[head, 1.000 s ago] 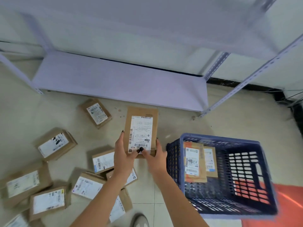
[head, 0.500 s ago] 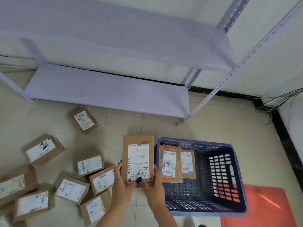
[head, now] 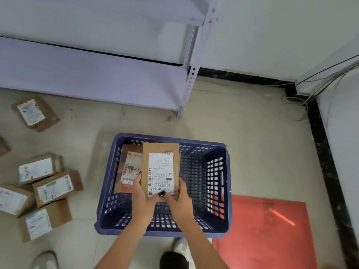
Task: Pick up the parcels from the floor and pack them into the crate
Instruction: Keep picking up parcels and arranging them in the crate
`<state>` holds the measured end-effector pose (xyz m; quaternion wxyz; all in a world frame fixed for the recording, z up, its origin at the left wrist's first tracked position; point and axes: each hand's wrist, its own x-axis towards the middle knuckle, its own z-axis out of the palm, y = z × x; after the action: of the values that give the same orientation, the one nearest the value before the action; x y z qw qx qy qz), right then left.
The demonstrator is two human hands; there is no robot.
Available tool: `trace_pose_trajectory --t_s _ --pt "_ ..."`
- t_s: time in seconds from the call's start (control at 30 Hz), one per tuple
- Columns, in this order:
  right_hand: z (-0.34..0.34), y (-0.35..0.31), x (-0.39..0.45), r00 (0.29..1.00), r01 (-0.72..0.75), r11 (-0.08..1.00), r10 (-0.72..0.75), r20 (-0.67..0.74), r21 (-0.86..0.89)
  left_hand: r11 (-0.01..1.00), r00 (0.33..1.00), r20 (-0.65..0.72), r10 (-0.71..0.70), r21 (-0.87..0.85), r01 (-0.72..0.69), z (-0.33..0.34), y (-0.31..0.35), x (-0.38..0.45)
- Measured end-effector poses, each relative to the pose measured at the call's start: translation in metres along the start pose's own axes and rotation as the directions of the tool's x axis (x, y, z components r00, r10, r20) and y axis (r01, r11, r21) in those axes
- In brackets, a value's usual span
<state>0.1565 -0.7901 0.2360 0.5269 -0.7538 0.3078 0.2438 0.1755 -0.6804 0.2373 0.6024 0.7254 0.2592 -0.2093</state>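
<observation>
We hold a brown parcel (head: 160,167) over the blue crate (head: 217,232), label up, our left hand (head: 142,199) and right hand (head: 179,200) gripping its near end, thumbs meeting on the label. Inside the crate, another parcel (head: 129,167) leans against the left wall. More parcels lie on the floor to the left: one (head: 35,113) near the shelf (head: 93,74), and a cluster (head: 38,193) closer to us. A red mat (head: 268,230) lies just right of the crate. Cables (head: 330,76) run along the wall corner.
</observation>
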Motion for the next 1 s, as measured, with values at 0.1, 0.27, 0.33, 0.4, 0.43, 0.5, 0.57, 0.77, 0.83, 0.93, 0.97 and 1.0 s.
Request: trace_pose_trajectory --t_s 0.1,0.27,0.33,0.4,0.43,0.5,0.57,0.77,0.83,0.93,0.97,1.0 --pt "-0.038 0.02 0.013 1.0 -0.03 0.999 0.03 -0.004 -0.025 0.999 0.999 0.021 -0.039 0.006 0.038 0.045 -0.004 -0.006" --pt "-0.054 0.044 0.031 0.995 -0.07 0.993 0.076 0.067 -0.09 0.986 0.999 0.036 0.003 0.167 -0.009 0.073 -0.015 0.008" --pt "-0.048 0.051 0.041 0.99 -0.084 0.99 0.096 0.106 -0.112 0.966 0.999 0.042 0.01 0.258 -0.02 0.073 -0.024 0.022" --pt "-0.04 0.057 0.056 0.986 -0.103 0.987 0.118 0.119 -0.122 0.949 0.999 0.039 0.007 0.316 -0.019 0.074 -0.036 0.037" --pt "-0.036 0.059 0.064 0.985 -0.107 0.987 0.122 0.124 -0.124 0.942 0.999 0.031 0.014 0.335 -0.023 0.074 -0.041 0.045" --pt "-0.028 0.063 0.08 0.985 -0.103 0.988 0.118 0.128 -0.119 0.924 0.999 0.015 0.028 0.381 -0.032 0.077 -0.051 0.061" --pt "-0.022 0.068 0.094 0.983 -0.109 0.989 0.123 0.137 -0.1 0.894 1.0 0.01 0.025 0.447 -0.026 0.08 -0.062 0.077" --pt "-0.003 0.082 0.125 0.972 -0.123 0.986 0.143 0.186 -0.115 0.799 0.999 -0.042 -0.02 0.601 0.042 0.08 -0.085 0.107" --pt "0.004 0.082 0.133 0.973 -0.113 0.988 0.132 0.187 -0.108 0.795 0.998 -0.057 -0.019 0.604 0.05 0.077 -0.087 0.116" --pt "0.015 0.085 0.143 0.976 -0.117 0.989 0.131 0.174 -0.088 0.803 0.998 -0.056 -0.026 0.594 0.054 0.075 -0.091 0.125" --pt "0.017 0.086 0.145 0.977 -0.124 0.989 0.137 0.166 -0.085 0.798 0.998 -0.052 -0.03 0.6 0.055 0.075 -0.092 0.127" --pt "0.02 0.088 0.146 0.977 -0.132 0.988 0.144 0.156 -0.082 0.791 0.998 -0.051 -0.036 0.609 0.059 0.075 -0.094 0.128"
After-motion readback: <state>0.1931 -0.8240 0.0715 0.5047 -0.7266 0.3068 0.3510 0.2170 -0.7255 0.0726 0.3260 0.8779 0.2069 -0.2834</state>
